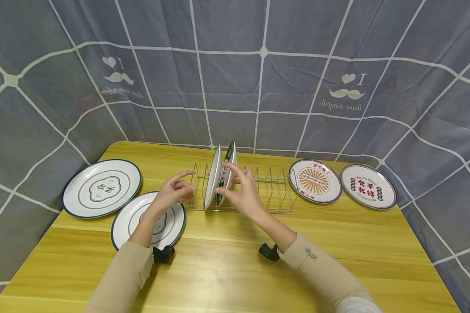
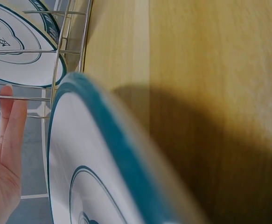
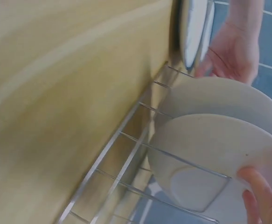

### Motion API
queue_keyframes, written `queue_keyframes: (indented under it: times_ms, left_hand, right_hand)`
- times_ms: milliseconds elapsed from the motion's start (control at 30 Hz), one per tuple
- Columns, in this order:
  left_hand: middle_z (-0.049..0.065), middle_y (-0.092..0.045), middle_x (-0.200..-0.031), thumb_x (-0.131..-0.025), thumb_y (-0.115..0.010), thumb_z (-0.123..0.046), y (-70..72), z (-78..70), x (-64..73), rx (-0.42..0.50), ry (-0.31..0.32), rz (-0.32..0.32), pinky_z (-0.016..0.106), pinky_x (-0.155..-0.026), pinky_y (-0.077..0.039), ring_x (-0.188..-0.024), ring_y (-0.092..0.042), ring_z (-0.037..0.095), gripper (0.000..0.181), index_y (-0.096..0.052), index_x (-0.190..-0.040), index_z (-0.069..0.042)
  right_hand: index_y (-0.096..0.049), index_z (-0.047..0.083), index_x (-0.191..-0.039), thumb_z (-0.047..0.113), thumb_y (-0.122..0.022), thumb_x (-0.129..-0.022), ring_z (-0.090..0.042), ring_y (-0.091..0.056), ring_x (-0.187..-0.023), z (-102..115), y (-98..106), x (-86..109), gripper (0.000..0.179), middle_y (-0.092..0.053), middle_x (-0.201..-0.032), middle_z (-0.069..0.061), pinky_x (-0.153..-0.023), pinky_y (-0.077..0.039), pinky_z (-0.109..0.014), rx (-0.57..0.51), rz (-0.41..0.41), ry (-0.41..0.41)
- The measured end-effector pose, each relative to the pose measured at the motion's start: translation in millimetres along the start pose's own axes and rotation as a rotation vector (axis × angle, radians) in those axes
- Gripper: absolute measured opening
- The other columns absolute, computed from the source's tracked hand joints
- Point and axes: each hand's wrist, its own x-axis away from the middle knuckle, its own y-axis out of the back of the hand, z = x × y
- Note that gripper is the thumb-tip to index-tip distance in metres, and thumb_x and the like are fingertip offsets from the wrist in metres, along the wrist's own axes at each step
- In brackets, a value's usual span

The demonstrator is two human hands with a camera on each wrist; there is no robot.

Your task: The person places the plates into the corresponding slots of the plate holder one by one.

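Two plates stand on edge in a wire dish rack (image 1: 272, 180) at the table's middle. The left one is a white plate (image 1: 213, 178); the right one is a patterned plate (image 1: 230, 152) with a green band and red marks. My right hand (image 1: 243, 191) holds the patterned plate by its near side, fingers and thumb about its edge. In the right wrist view the right hand's fingers (image 3: 259, 186) touch that plate's pale underside (image 3: 205, 144). My left hand (image 1: 172, 191), fingers loosely bent and holding nothing, hovers by the rack's left end.
Two blue-rimmed plates, a larger plate (image 1: 84, 204) and a nearer plate (image 1: 123, 224), lie on the table's left. To the rack's right lie a sunburst plate (image 1: 297, 174) and a red-lettered plate (image 1: 364, 178). A grey checked curtain (image 1: 235, 82) hangs behind the wooden table (image 1: 219, 269).
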Motion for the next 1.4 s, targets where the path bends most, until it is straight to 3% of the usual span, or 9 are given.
queue_keyframes:
  times_ms: [233,533,667,767,867,967,1233,1400]
  left_hand:
    - [-0.005,-0.061,-0.081,-0.089,-0.062,-0.018,0.5,0.5,0.2,-0.005,0.000,-0.002,0.048,-0.082,-0.050,-0.084,-0.061,0.021,0.056,-0.037,-0.139,-0.011]
    - [0.000,-0.062,-0.083,-0.089,-0.061,-0.018,0.3,1.7,-0.3,-0.004,-0.004,-0.004,0.048,-0.081,-0.050,-0.084,-0.061,0.023,0.057,-0.036,-0.139,-0.009]
    - [-0.004,-0.062,-0.082,-0.089,-0.061,-0.018,-0.4,2.9,-0.2,-0.006,0.002,-0.003,0.047,-0.082,-0.050,-0.084,-0.061,0.023,0.056,-0.037,-0.139,-0.011]
    - [-0.007,-0.062,-0.080,-0.089,-0.061,-0.018,-0.8,2.5,0.2,-0.007,0.004,0.000,0.047,-0.081,-0.050,-0.085,-0.062,0.025,0.057,-0.036,-0.139,-0.010]
    - [-0.007,-0.062,-0.081,-0.089,-0.061,-0.018,-1.0,1.5,0.6,-0.008,0.002,-0.001,0.047,-0.081,-0.050,-0.086,-0.062,0.025,0.058,-0.035,-0.140,-0.009]
    - [-0.006,-0.062,-0.081,-0.089,-0.061,-0.019,-1.3,0.1,1.3,-0.009,0.004,-0.003,0.048,-0.081,-0.050,-0.085,-0.062,0.024,0.058,-0.034,-0.140,-0.008]
    - [-0.007,-0.062,-0.080,-0.089,-0.061,-0.019,-1.4,-2.4,2.7,-0.011,0.008,-0.003,0.047,-0.081,-0.051,-0.084,-0.062,0.023,0.059,-0.034,-0.140,-0.009]
    - [-0.006,-0.062,-0.081,-0.089,-0.062,-0.019,-1.6,-2.3,2.0,-0.006,0.007,0.000,0.048,-0.081,-0.050,-0.084,-0.062,0.022,0.059,-0.034,-0.140,-0.008]
  right_hand:
    - [-0.050,0.017,-0.127,0.014,-0.078,-0.071,-0.027,-0.050,-0.089,-6.1,-4.6,7.4,0.062,-0.039,-0.102,-0.016,-0.058,-0.052,-0.019,-0.032,0.002,0.033]
    - [-0.048,0.019,-0.130,0.015,-0.075,-0.073,-0.025,-0.047,-0.091,-12.7,-7.8,16.2,0.063,-0.036,-0.102,-0.015,-0.066,-0.053,-0.020,-0.055,0.025,0.085]
    - [-0.042,0.023,-0.136,0.016,-0.072,-0.078,-0.030,-0.050,-0.097,-13.9,-1.2,17.1,0.066,-0.038,-0.109,-0.016,-0.072,-0.054,-0.025,-0.092,0.062,0.057]
    - [-0.035,0.027,-0.140,0.015,-0.069,-0.082,-0.035,-0.051,-0.105,-15.1,13.8,15.7,0.069,-0.039,-0.120,-0.018,-0.080,-0.052,-0.034,-0.152,0.042,0.014]
    - [-0.031,0.026,-0.141,0.012,-0.067,-0.083,-0.034,-0.050,-0.110,-19.6,40.1,11.7,0.070,-0.039,-0.127,-0.017,-0.087,-0.048,-0.040,-0.232,-0.069,-0.011]
    - [-0.030,0.024,-0.141,0.010,-0.064,-0.085,-0.028,-0.049,-0.111,-30.2,74.3,9.0,0.067,-0.039,-0.126,-0.012,-0.091,-0.046,-0.036,-0.300,-0.232,-0.054]
    - [-0.031,0.024,-0.139,0.009,-0.064,-0.085,-0.015,-0.052,-0.098,-85.0,163.5,20.6,0.065,-0.040,-0.118,-0.006,-0.081,-0.046,-0.020,-0.343,-0.711,-0.217]
    - [-0.030,0.030,-0.137,0.016,-0.065,-0.085,-0.011,-0.049,-0.093,-116.9,205.8,40.9,0.065,-0.037,-0.112,0.001,-0.076,-0.044,-0.018,-0.414,-0.922,-0.374]
